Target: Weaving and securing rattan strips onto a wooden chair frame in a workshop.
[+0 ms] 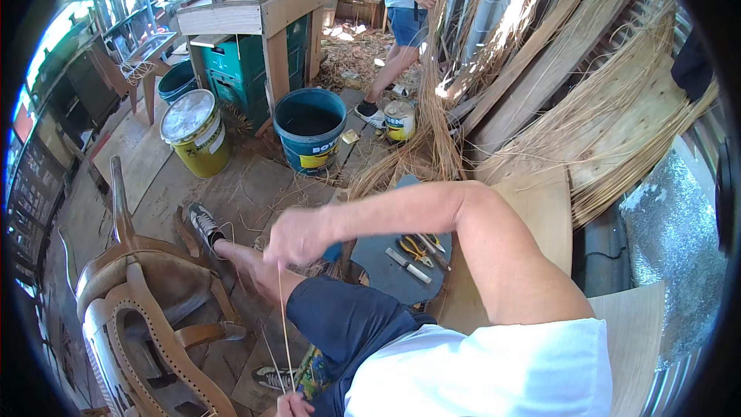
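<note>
My right hand (pixel 297 236) is closed in front of me, slightly smeared by motion, with the arm bent across from the right. From it a thin cane strand (pixel 285 316) runs down, pulled nearly straight. At the lower edge my left hand (pixel 293 405) pinches the strand's lower part; most of that hand is cut off by the picture's edge. A second thin length slants beside it. To the left lies a wooden chair frame (pixel 137 270), tipped over, with a row of small holes along its curved rim. Neither hand touches the chair.
Yellow-handled pliers (pixel 417 250) and a white-handled tool (pixel 409 266) lie on a dark board (pixel 378 269) by my knee. Ahead stand a blue-green bucket (pixel 310 130), a yellow pail (pixel 202 147) and a wooden workbench (pixel 270 8). Another person (pixel 407 8) stands by hanging cane bundles (pixel 436 108).
</note>
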Tool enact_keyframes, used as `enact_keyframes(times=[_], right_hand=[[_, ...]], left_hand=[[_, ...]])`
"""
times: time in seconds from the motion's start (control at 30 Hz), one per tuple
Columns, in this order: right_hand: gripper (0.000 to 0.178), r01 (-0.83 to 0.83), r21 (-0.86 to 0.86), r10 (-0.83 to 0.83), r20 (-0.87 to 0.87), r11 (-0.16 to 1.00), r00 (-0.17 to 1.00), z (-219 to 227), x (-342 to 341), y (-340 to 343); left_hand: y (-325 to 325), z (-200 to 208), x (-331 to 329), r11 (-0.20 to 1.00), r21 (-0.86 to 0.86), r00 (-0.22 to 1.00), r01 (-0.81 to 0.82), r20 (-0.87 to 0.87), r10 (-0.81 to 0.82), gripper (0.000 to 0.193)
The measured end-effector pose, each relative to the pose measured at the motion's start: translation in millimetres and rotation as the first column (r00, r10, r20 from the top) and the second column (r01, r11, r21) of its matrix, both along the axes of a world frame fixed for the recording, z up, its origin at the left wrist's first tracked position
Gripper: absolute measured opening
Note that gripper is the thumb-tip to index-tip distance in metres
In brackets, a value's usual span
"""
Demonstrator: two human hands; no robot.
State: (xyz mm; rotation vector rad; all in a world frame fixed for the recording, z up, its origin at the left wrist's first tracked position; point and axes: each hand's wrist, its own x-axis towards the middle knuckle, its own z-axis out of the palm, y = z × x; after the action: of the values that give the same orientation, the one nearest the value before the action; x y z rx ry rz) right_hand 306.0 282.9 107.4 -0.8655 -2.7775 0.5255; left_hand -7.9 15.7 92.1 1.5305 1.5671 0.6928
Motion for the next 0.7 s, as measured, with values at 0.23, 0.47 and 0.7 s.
enact_keyframes(times=[0.23,0.47,0.7], right_hand=[[0.012,0.537,0.484,-0.645,0.077,0.691,0.76,9.3,163.2,82.7],[0.017,0.817,0.536,-0.959,-0.05,0.21,0.279,2.1,268.6,117.6],[0.021,0.884,0.44,-0.984,0.004,0.159,0.176,-66.6,261.0,124.3]], left_hand=[[-60.0,-13.5,-87.0,0.943,-0.334,0.992,0.015,-0.115,-0.057,0.025],[-127.8,-8.1,-157.4,0.849,-0.523,0.989,-0.075,-0.147,-0.003,0.027],[-101.6,99.0,-109.5,0.562,-0.718,0.908,-0.411,-0.38,0.18,0.027]])
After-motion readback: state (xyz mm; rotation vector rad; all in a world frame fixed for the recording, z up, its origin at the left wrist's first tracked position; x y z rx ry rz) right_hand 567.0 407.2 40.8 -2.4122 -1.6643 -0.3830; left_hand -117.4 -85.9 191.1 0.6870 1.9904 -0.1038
